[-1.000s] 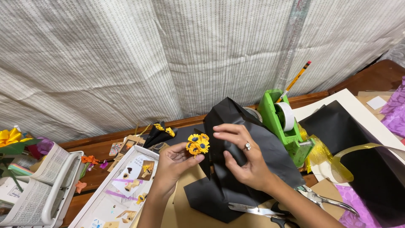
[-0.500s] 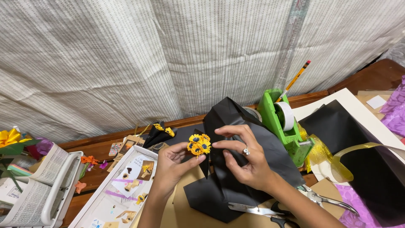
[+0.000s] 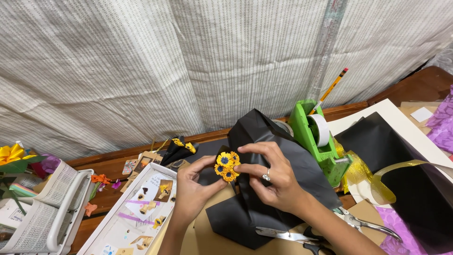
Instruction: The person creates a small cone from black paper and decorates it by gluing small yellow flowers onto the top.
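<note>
Left hand pinching paper sunflower cluster; right hand fingers clamped on black wrapping paper at 3 o'clock. Keep wrap snug w/ blooms level.

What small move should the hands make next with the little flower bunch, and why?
Probably fold the black paper snugly around the flower bunch: the left hand pinches the bunch at the paper's edge, and the right hand grips the loose sheet beside it.

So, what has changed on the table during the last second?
Very little. The right hand slid its fingers slightly along the black paper toward the small sunflower bunch. The left hand kept pinching the bunch. The green tape dispenser and scissors did not move.
</note>
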